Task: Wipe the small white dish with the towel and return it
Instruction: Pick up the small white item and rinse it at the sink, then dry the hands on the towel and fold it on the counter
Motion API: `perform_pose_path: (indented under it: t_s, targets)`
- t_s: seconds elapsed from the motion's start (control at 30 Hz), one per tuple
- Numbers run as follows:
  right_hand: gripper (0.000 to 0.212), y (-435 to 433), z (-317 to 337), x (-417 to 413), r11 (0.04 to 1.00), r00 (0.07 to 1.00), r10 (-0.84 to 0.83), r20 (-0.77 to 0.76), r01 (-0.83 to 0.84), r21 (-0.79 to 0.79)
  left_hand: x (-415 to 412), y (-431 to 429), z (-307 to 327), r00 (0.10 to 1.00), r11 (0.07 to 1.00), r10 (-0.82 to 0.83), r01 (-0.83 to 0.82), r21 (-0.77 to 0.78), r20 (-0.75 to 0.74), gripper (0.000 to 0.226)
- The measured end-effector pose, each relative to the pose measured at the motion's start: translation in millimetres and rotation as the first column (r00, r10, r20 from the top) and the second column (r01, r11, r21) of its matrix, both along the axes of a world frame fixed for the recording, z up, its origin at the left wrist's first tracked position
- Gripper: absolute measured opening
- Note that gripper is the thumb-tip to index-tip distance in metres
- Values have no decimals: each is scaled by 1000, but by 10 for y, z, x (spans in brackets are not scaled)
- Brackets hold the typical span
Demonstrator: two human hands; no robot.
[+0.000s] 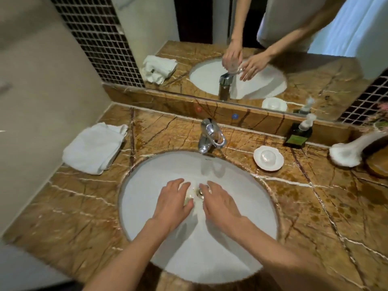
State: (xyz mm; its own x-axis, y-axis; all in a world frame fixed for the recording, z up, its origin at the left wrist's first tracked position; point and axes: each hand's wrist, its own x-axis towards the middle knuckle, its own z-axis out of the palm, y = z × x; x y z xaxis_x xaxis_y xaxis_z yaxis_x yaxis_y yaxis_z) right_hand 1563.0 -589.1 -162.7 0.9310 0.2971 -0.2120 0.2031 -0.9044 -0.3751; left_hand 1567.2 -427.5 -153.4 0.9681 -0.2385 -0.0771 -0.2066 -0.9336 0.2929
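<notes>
Overhead, a brown marble table (84,206) holds a white sink (241,238) below a mirror (231,28). Beside the faucet (210,135), the small white dish (268,158) sits well right of both hands, the towel (94,148) folded far left. Over the drain, left hand (174,204) and right hand (220,206) spread flat (each grip loose, grasping nothing I can make out).

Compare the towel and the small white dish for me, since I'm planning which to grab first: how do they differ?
The folded towel lies left of the faucet; the small white dish sits right of it. The towel is soft, rumpled and larger; the dish is round, rigid and holds a pale soap. Both are white, rest on the marble counter and are untouched by either hand.
</notes>
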Motion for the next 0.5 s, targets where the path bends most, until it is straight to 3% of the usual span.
perform_pose_path:
  t_s: [0.23, 0.37, 0.5]
  targets:
    - [57, 1203, 64, -199, 978, 977, 200, 74, -195, -77, -486, 1348, 152, 982, 980, 191, -191, 49, 12, 53]
    - [54, 1761, 173, -237, 971, 967, 232, 104, -224, -80, -705, 1969, 262, 974, 971, 226, -228, 72, 28, 45]
    - [50, 2135, 266, -246, 963, 957, 263, 119, -253, -96, -793, 2376, 294, 951, 950, 306, -307, 57, 34, 52]
